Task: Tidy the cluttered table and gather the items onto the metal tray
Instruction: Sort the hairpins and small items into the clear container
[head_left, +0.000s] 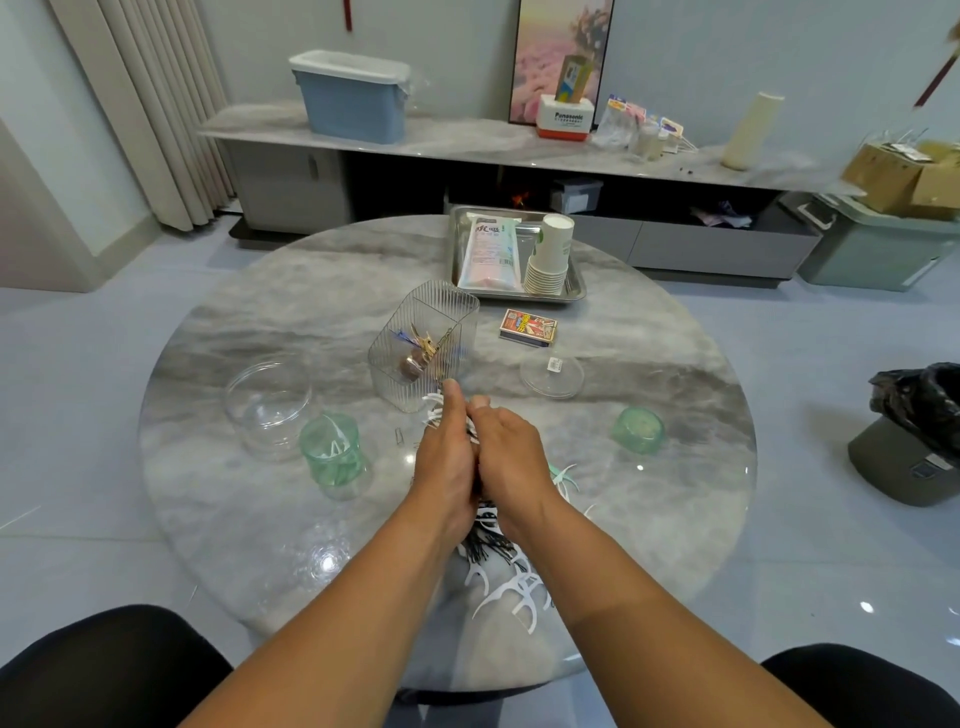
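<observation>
On the marble surface (675, 519), my left hand (447, 462) and right hand (511, 457) clamp together on scattered floss picks (511, 587); next, I judge, into the green jar (332, 452).

Blue lidded bin (353, 98) set on marble sideboard (467, 137), left end. Framed picture (561, 57) leaned against wall behind white-and-red Panasonic box (564, 118). Cream cylinder (750, 132) stood upright further right. Cardboard boxes (906, 176) stacked at far right. Black-bagged waste bin (917, 436) placed on floor.

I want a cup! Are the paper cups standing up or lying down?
Lying down: the stack of paper cups rests on its side in the metal tray.
</observation>
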